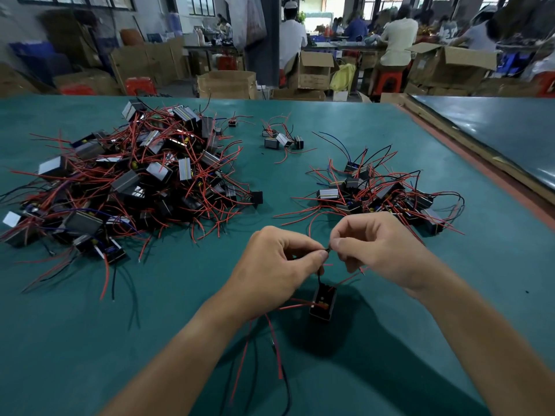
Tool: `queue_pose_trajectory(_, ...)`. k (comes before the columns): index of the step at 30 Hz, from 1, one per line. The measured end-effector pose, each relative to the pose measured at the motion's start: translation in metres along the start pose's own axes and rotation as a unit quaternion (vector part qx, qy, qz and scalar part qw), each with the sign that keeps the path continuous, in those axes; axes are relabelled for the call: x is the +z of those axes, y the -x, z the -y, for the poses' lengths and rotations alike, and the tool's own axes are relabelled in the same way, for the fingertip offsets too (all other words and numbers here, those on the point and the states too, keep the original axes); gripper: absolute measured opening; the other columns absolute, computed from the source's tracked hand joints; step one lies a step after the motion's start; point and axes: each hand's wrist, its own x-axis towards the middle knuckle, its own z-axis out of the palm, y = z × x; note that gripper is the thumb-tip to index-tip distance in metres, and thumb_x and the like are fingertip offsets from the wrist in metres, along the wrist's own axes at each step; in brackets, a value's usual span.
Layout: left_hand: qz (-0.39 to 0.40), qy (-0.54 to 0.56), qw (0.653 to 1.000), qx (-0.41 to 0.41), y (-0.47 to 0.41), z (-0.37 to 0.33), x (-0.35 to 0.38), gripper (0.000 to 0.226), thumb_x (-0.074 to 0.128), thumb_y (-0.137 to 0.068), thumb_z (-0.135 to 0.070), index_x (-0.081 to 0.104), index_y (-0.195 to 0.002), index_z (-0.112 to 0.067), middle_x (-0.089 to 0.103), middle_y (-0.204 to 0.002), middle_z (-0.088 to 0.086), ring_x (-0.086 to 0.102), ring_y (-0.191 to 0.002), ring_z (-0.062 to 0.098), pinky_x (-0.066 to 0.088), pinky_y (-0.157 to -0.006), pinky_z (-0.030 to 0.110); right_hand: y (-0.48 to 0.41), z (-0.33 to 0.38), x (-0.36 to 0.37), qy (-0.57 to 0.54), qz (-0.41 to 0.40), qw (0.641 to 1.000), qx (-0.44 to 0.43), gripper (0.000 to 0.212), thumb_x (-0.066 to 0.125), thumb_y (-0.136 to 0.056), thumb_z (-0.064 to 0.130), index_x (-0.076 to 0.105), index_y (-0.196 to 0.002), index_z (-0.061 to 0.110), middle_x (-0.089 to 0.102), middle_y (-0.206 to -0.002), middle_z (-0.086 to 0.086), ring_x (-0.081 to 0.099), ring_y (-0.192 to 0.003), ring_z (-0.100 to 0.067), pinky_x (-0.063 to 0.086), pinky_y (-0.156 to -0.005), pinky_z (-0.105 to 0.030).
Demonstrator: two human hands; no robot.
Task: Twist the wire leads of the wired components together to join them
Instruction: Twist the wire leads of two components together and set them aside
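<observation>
Above the green mat (90, 340), your left hand (276, 265) and right hand (381, 250) both pinch the thin black leads (326, 250). The component (322, 303) hangs below, seemingly light. Wire looks floppy, so grip near the ends.

We pinch the leads (326, 250) between left hand (279, 265) and right hand (381, 253), and our fingertips (318, 257) hide their ends, so we cannot tell how they are twisted. Details on the component (323, 301) below the hands are too small to tell. The pile (135, 181) left of the hands runs off the edge. Workers (396, 37) beyond are blurred.
</observation>
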Motion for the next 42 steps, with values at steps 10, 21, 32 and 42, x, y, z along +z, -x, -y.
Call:
queue_pose_trajectory(10, -0.007, 0.005, 1.0, -0.018, -0.002, 0.002, -0.001, 0.02, 0.064, -0.09, -0.022, 0.077, -0.075, -0.017, 0.071, -0.064, 0.001, 0.048, -0.054, 0.009, 0.04, -0.05, 0.033, -0.001, -0.01, 0.005, 0.163, -0.079, 0.975, -0.132, 0.007, 0.066, -0.075, 0.022, 0.068, -0.068, 0.019, 0.055, -0.053, 0.01, 0.043, -0.049, -0.001, 0.036, -0.049, -0.016)
queue_pose_trajectory(21, -0.017, 0.167, 0.984, -0.058, -0.001, -0.009, -0.001, 0.022, 0.061, -0.093, -0.003, 0.072, -0.075, -0.01, 0.072, -0.065, 0.005, 0.038, -0.031, 0.01, 0.03, -0.036, 0.013, -0.001, -0.005, -0.002, 0.129, -0.039, 0.983, -0.126, 0.02, 0.071, -0.083, 0.002, 0.068, -0.066, 0.013, 0.051, -0.049, 0.01, 0.041, -0.044, -0.002, 0.034, -0.046, -0.015)
queue_pose_trajectory(32, -0.063, 0.121, 0.986, -0.091, -0.004, -0.008, -0.006, 0.018, 0.062, -0.09, -0.003, 0.069, -0.073, -0.003, 0.073, -0.065, 0.006, 0.043, -0.029, 0.013, 0.028, -0.035, 0.012, 0.001, -0.005, 0.0, 0.152, -0.077, 0.975, -0.145, 0.012, 0.066, -0.077, 0.019, 0.064, -0.065, 0.016, 0.05, -0.051, 0.003, 0.04, -0.045, -0.003, 0.035, -0.047, -0.017)
queue_pose_trajectory(42, 0.004, 0.104, 0.994, -0.035, 0.0, -0.007, 0.001, 0.013, 0.065, -0.088, 0.0, 0.074, -0.079, 0.001, 0.068, -0.058, -0.005, 0.048, -0.04, -0.007, 0.036, -0.044, 0.005, 0.002, -0.004, 0.006, 0.143, -0.052, 0.977, -0.148, 0.01, 0.066, -0.078, 0.016, 0.068, -0.069, 0.014, 0.055, -0.056, -0.005, 0.042, -0.05, -0.005, 0.035, -0.048, -0.02)
